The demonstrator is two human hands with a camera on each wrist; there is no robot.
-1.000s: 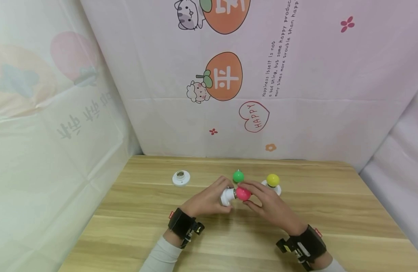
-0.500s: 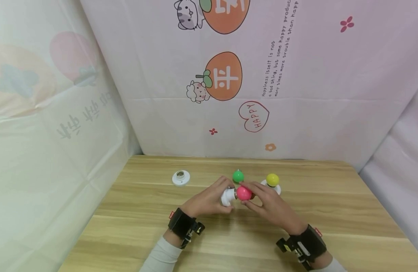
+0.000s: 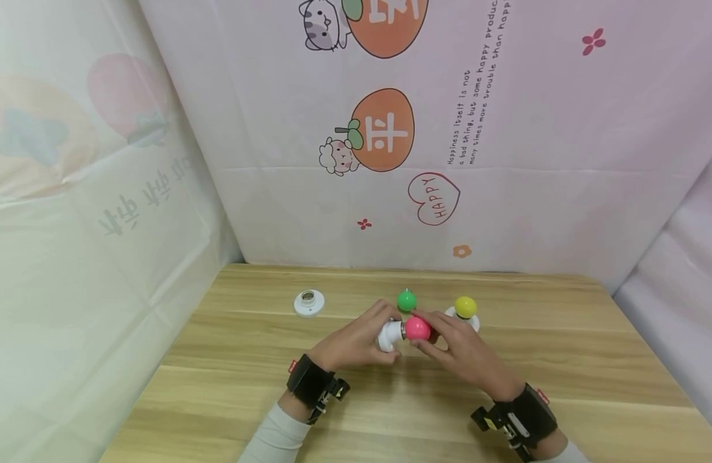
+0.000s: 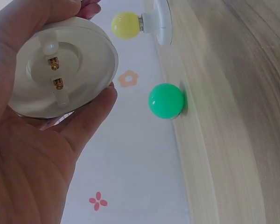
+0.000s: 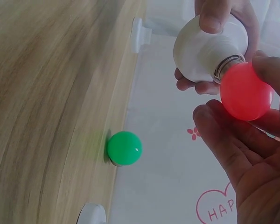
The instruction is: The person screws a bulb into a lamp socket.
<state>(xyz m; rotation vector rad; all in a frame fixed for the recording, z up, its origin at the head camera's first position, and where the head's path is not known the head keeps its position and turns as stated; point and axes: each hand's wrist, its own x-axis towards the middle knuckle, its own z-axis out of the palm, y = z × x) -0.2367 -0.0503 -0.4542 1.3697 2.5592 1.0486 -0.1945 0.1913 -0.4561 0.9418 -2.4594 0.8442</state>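
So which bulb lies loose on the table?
The green bulb, resting directly on the table. The yellow bulb stands in a white holder; the pink bulb meets a second holder in the left hand.

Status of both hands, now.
Left hand: closed, holding a white bulb socket.
Right hand: closed around the pinkish-red bulb.

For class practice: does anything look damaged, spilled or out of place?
Nothing looks damaged or spilled. The green bulb looks odd, lying loose on the table, while the yellow bulb sits in a base and the right hand holds the pink bulb.
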